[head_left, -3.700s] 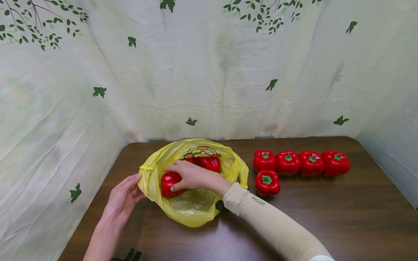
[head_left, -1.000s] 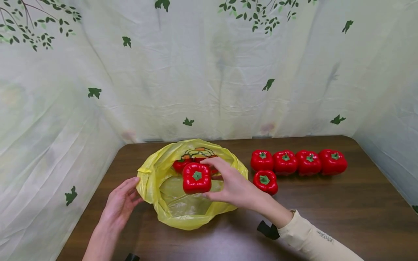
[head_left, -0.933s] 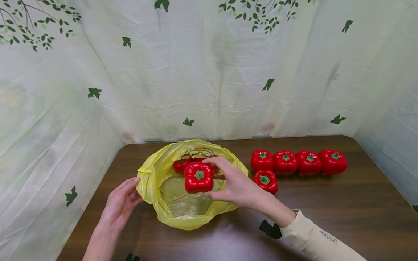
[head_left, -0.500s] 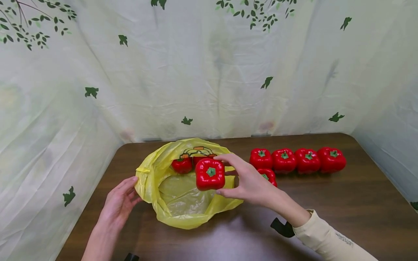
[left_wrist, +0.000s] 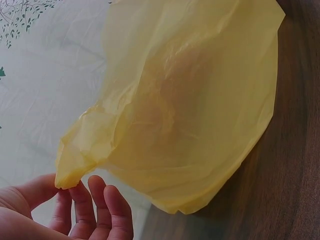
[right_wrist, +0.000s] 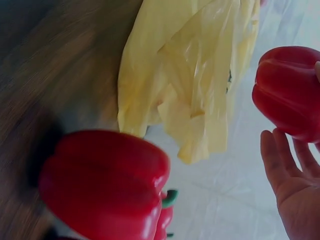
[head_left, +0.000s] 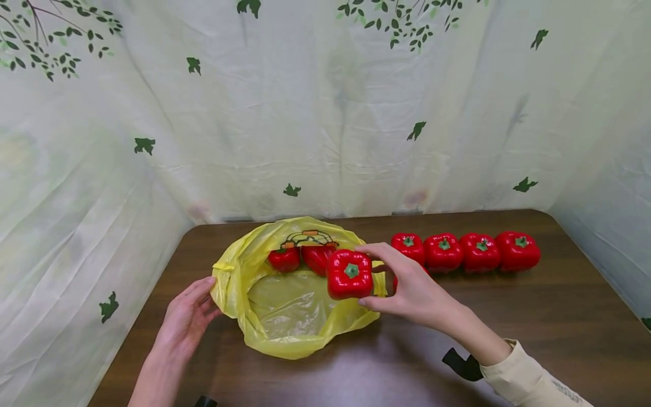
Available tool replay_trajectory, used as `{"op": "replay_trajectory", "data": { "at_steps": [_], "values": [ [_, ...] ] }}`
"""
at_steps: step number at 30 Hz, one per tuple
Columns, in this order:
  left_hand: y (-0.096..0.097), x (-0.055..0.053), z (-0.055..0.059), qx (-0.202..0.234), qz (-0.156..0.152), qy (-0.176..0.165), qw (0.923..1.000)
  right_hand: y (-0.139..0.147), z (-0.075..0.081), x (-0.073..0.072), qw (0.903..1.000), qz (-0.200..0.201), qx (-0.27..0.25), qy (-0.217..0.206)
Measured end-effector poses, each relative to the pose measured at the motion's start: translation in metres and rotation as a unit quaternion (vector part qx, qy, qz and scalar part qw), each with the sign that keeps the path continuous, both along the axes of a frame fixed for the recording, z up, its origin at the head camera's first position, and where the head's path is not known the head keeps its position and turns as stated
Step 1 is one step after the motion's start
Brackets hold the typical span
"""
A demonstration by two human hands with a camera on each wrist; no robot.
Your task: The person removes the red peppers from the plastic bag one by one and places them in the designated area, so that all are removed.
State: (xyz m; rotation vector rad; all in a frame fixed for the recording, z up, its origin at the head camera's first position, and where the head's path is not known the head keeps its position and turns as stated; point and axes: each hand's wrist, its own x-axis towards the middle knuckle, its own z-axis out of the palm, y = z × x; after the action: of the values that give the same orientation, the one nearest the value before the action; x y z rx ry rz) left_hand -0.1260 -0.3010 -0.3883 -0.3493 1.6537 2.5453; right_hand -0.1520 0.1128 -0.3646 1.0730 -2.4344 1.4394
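Observation:
My left hand (head_left: 185, 316) pinches the left rim of an open yellow plastic bag (head_left: 229, 282); the left wrist view shows thumb and index finger on a bunched corner of the bag (left_wrist: 80, 165). My right hand (head_left: 419, 291) grips a red bell pepper (head_left: 338, 288) with a green stem, thumb below and fingers above. It hovers over the bag's right rim. Two more red bell peppers (head_left: 283, 260) lie inside at the back. In the right wrist view, the held bell pepper (right_wrist: 287, 95) is up at the right, level with the bag (right_wrist: 190, 85).
Several red bell peppers (head_left: 443, 252) form a row at the back right of the brown table (head_left: 508, 316). One more bell pepper (right_wrist: 105, 185) stands in front of the row, mostly hidden behind my right hand in the head view. A pale leaf-printed curtain (head_left: 315, 113) hangs behind.
My right hand has lifted the bell pepper out of the bag and carried it rightward to the bag's right rim. The left hand has kept its hold on the bag.

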Motion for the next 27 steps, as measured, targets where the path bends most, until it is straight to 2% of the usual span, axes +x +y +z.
{"op": "replay_trajectory", "data": {
  "at_steps": [5,14,27],
  "values": [
    [0.001,0.0,-0.001,-0.001,-0.003,0.001,1.0,0.012,0.0,0.004,0.9997,-0.017,0.006,0.019],
    [0.001,0.0,-0.003,0.0,-0.002,0.0,1.0,0.034,0.0,0.015,0.9989,-0.047,0.006,0.001],
    [0.001,-0.003,-0.002,0.003,0.0,-0.001,1.0,0.068,-0.002,0.029,0.9974,-0.068,0.022,0.007]
  ]
}}
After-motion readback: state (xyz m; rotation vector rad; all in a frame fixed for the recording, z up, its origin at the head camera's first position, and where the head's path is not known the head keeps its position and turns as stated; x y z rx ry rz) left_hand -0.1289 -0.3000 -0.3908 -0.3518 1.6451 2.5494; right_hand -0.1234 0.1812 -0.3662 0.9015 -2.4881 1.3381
